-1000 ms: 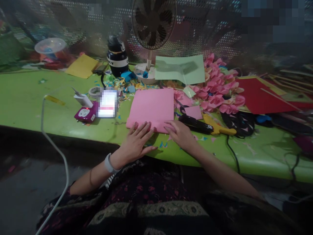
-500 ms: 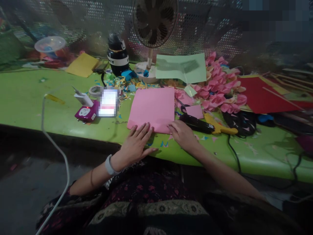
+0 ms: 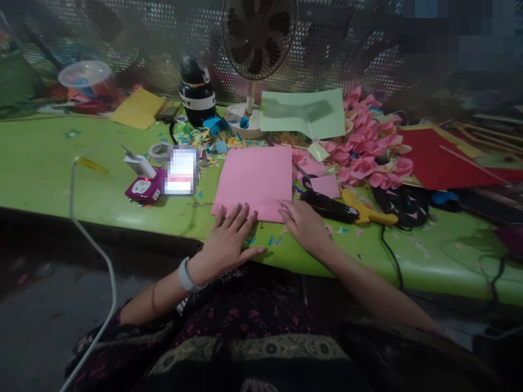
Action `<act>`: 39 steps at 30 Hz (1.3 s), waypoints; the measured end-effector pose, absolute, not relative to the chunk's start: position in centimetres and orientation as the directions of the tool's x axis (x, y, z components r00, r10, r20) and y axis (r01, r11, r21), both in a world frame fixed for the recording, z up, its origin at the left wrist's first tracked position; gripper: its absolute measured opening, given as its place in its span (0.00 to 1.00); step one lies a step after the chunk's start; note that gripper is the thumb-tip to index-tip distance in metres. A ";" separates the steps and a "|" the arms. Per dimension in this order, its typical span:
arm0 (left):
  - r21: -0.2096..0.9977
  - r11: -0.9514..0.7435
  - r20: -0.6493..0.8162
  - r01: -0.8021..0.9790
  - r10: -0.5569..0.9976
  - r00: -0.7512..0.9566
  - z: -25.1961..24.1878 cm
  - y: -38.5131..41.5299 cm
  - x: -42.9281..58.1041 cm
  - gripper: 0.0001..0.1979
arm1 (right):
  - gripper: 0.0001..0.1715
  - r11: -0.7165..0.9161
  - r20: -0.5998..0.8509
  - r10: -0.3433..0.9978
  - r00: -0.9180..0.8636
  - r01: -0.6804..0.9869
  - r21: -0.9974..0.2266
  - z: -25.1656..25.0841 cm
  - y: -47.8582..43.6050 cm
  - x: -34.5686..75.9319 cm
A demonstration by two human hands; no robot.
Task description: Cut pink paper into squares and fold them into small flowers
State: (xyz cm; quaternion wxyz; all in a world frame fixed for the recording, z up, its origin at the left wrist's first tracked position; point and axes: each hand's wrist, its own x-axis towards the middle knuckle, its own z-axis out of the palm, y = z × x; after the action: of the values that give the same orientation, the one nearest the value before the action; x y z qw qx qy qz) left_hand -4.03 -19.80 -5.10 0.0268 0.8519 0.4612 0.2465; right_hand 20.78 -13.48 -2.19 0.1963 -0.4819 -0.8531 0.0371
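Note:
A pink sheet of paper (image 3: 257, 177) lies on the green table in front of me, with a narrow band along its near edge that looks folded. My left hand (image 3: 227, 237) rests flat on that near edge, fingers spread and thumb pointing right, off the paper. At the near right corner of the sheet, my right hand (image 3: 304, 223) touches the paper with its fingertips. Its fingers are loosely bent and slightly apart, and I see nothing held in them. Just beyond the right hand lies a black and yellow tool (image 3: 333, 207) with a cable, perhaps a glue gun.
Pink paper petals (image 3: 368, 147) are heaped at the right, near red sheets (image 3: 445, 158). A green sheet (image 3: 302, 114) leans before a fan (image 3: 259, 32). A black bottle (image 3: 197, 98), a blurred phone (image 3: 180, 171) and a purple power socket (image 3: 145, 188) stand left. Scraps litter the table (image 3: 41, 163).
The fingers of my right hand have shifted slightly and spread a little at the paper's corner. My left hand has barely moved, and the pink sheet lies in the same place.

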 end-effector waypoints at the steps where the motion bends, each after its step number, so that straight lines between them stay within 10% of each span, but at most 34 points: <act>1: 0.271 -0.572 0.392 0.774 0.800 0.454 -5.0 -19.8 -4.0 0.47 | 0.24 0.533 0.298 0.836 -0.461 0.811 -0.242 -2.2 -13.5 20.8; 39: 0.144 -0.538 0.314 0.831 0.821 0.477 -4.1 -19.9 -4.2 0.44 | 0.22 0.601 0.324 0.777 -0.540 0.789 -0.128 -2.9 -13.3 21.0</act>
State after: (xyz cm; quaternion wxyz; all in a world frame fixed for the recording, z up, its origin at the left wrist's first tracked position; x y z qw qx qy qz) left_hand -4.20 -19.91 -4.13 -0.0140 0.8592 0.4806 0.1748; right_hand 21.04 -13.32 -2.92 0.1761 -0.4461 -0.8773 -0.0164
